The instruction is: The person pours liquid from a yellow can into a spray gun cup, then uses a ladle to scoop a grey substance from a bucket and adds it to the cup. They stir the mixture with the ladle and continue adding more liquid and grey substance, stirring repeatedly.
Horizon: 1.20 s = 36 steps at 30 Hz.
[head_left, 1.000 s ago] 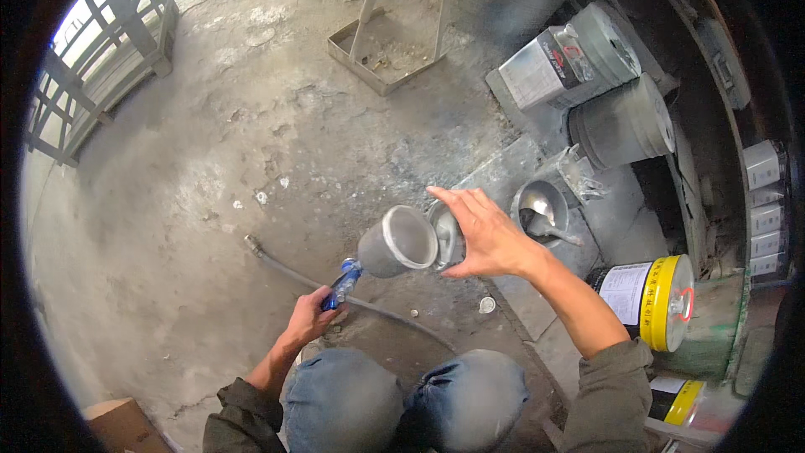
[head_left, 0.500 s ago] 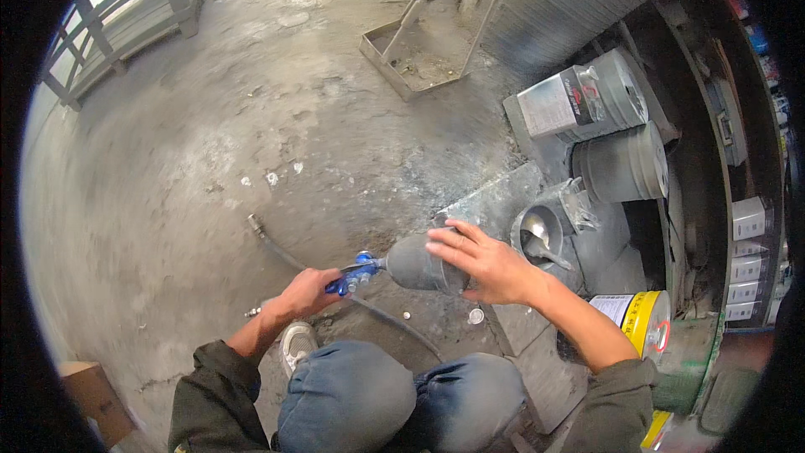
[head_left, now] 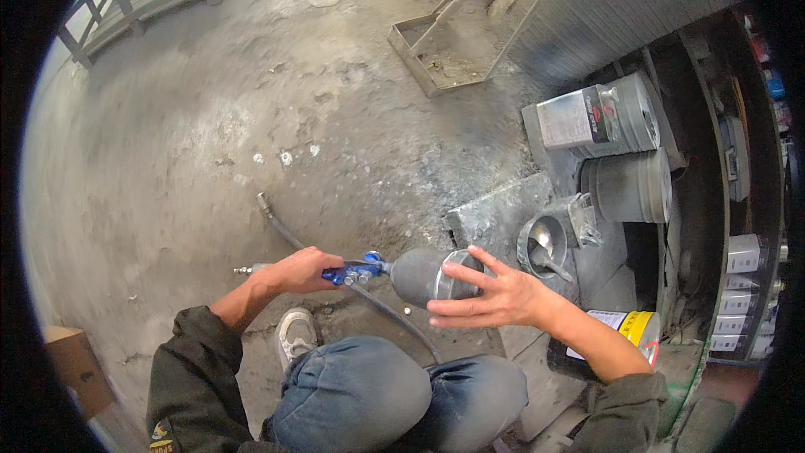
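Spray gun (head_left: 362,270) — gripped in left hand (head_left: 302,270); right hand (head_left: 510,294) — half-curled — clasps its cup (head_left: 414,277).

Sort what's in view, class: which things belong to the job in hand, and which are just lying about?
In the hands:
- blue spray gun, gripped by the left hand
- its grey cup, touched by the right hand

Apparently just lying about:
- hose
- metal ladle in a round pot
- grey bucket
- cardboard box
- yellow-banded black bucket
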Tool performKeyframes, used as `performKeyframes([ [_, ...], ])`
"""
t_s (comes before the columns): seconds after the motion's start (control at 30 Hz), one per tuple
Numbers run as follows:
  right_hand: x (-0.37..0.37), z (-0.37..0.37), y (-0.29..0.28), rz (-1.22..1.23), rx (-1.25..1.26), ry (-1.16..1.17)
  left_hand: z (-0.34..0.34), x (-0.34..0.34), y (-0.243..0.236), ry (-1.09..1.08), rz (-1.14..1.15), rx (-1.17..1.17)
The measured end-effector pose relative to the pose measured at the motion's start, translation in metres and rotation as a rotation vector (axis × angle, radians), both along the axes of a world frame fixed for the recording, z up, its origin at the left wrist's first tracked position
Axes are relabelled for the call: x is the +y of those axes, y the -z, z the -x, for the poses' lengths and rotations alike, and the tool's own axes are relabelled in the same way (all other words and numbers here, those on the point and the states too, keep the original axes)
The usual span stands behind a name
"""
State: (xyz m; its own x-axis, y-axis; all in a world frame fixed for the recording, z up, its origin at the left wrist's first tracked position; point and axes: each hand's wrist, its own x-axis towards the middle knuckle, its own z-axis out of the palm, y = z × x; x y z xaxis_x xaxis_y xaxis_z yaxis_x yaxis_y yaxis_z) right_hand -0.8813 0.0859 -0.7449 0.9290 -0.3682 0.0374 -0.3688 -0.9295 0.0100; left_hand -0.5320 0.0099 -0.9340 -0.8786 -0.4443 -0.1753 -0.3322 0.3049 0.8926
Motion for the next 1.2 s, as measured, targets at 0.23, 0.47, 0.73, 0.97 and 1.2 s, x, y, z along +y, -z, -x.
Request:
performKeyframes([
  [0.23,0.004,-0.001,0.007,-0.008,0.000,-0.032,0.003,-0.005,-0.011,0.028,0.007,-0.049],
  [0.47,-0.012,-0.006,-0.010,-0.528,-0.186,0.549,0.013,0.018,0.007,-0.184,0.044,-0.031],
  [0.73,-0.026,-0.009,-0.015,-0.363,-0.125,0.701,0.030,0.038,0.018,-0.398,0.048,-0.058],
  [0.97,0.021,0.006,0.070,-0.703,-0.587,1.328,0.065,0.038,0.002,-0.580,-0.076,0.033],
  [1.2,-0.026,-0.060,0.131,-1.289,-1.348,1.473,0.148,0.041,-0.040,-0.460,-0.083,0.299],
])
